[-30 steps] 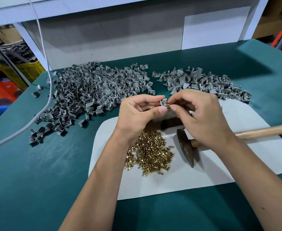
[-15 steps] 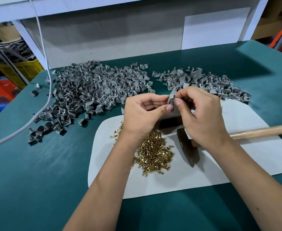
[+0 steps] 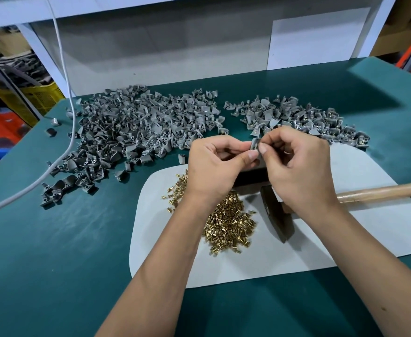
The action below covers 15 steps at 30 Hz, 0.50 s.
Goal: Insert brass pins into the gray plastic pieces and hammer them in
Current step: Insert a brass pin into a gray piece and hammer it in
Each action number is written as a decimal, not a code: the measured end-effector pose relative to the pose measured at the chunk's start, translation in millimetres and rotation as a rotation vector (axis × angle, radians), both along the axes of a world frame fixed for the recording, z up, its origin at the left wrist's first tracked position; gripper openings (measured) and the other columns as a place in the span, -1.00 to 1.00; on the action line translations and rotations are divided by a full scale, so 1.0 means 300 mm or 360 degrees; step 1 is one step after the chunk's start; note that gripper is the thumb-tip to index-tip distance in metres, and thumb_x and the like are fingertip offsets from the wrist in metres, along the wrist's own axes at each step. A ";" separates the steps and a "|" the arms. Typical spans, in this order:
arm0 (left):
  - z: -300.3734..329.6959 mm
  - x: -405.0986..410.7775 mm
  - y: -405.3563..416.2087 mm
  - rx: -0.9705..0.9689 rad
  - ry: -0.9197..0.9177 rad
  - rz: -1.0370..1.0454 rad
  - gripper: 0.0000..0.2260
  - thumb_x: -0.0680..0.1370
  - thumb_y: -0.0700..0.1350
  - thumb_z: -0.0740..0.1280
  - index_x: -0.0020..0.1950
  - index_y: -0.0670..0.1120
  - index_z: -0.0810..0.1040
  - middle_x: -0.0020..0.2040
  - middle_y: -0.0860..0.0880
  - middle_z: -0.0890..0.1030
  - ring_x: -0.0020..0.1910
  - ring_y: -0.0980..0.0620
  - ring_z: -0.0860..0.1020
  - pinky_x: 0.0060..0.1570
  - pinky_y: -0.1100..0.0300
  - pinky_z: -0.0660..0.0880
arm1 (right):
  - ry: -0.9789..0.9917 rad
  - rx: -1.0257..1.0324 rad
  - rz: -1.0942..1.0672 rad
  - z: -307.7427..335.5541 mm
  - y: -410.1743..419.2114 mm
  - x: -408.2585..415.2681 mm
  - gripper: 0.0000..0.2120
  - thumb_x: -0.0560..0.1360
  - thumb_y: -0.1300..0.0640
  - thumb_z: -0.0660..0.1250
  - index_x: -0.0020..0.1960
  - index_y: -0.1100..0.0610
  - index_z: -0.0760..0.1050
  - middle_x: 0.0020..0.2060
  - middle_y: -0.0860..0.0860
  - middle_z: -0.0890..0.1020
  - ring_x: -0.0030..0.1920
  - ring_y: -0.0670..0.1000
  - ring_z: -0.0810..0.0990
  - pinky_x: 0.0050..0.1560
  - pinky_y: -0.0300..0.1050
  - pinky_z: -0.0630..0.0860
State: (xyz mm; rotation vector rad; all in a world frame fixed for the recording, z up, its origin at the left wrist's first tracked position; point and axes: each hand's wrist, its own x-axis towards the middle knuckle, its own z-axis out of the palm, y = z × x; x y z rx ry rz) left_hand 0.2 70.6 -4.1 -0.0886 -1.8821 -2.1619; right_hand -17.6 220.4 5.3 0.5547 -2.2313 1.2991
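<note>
My left hand (image 3: 214,164) and my right hand (image 3: 299,166) meet above the white mat (image 3: 345,171), both pinching one small gray plastic piece (image 3: 254,144) between thumbs and fingertips. No pin shows at the piece; the fingers hide most of it. A heap of brass pins (image 3: 228,224) lies on the mat below my left wrist. The hammer (image 3: 276,215) rests on the mat with its dark head by the pins and its wooden handle (image 3: 381,190) running off to the right. A dark block (image 3: 250,177) sits under my hands.
A large pile of gray plastic pieces (image 3: 136,132) covers the green table at the left, a smaller pile (image 3: 296,115) at the back right. A white cable (image 3: 70,98) hangs down at the left. A gray wall panel stands behind the table.
Both hands have shifted slightly up and away from me with the gray piece. The brass pin seen at my right fingertips a second ago is out of sight.
</note>
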 end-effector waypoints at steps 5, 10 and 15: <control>-0.001 0.002 0.004 0.0025 -0.0030 0.0003 -0.88 0.43 -0.46 0.49 -0.11 -0.28 0.68 -0.12 -0.32 0.70 -0.18 -0.13 0.70 -0.05 0.06 0.69 | -0.0080 -0.0054 0.0018 -0.005 0.000 -0.002 -0.93 0.52 0.26 0.43 -0.12 0.15 0.66 -0.28 -0.04 0.68 -0.26 -0.05 0.66 -0.17 -0.01 0.62; 0.003 0.006 0.005 0.0077 -0.0023 -0.0030 -0.85 0.43 -0.47 0.47 -0.12 -0.25 0.69 -0.16 -0.23 0.72 -0.20 -0.11 0.70 -0.06 0.12 0.69 | -0.0104 -0.0114 0.0050 -0.006 -0.001 0.000 -0.94 0.52 0.28 0.43 -0.10 0.16 0.66 -0.26 -0.05 0.69 -0.23 -0.04 0.67 -0.12 0.03 0.63; 0.005 0.006 -0.002 0.0048 -0.0024 -0.0045 -0.85 0.44 -0.47 0.47 -0.12 -0.25 0.69 -0.18 -0.21 0.72 -0.23 -0.06 0.69 -0.10 0.16 0.68 | -0.0152 -0.0124 0.0084 -0.007 0.005 -0.003 -0.93 0.53 0.27 0.43 -0.08 0.14 0.67 -0.24 -0.07 0.69 -0.21 -0.05 0.67 -0.11 0.03 0.63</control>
